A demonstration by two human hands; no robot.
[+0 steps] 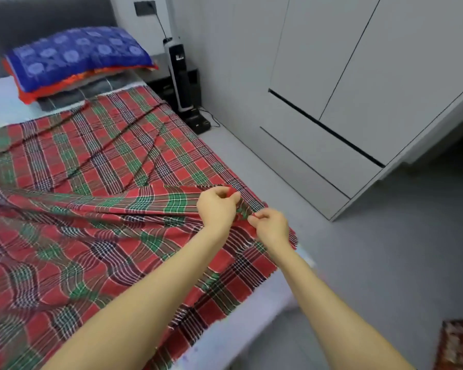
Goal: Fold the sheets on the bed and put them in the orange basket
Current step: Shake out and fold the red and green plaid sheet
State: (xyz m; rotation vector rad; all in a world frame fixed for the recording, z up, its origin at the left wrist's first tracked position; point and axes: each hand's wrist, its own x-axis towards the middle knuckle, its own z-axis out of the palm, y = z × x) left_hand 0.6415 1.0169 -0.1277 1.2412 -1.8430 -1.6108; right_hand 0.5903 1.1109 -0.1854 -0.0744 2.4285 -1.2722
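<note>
A red and green plaid sheet [96, 182] lies spread over the bed, wrinkled, with a raised fold running across its middle toward the right edge. My left hand [217, 206] pinches a bunched corner of the sheet near the bed's right side. Just below and to the right of it, my right hand [270, 225] pinches the sheet's edge. Both hands are close together, a little above the mattress. The orange basket is not in view.
A blue patterned pillow [78, 54] lies on stacked red and grey bedding at the head of the bed. A black and white tower appliance [181, 76] stands on the floor beside the bed. Grey wardrobes [345, 76] line the right wall. A patterned rug corner [457, 345] shows bottom right.
</note>
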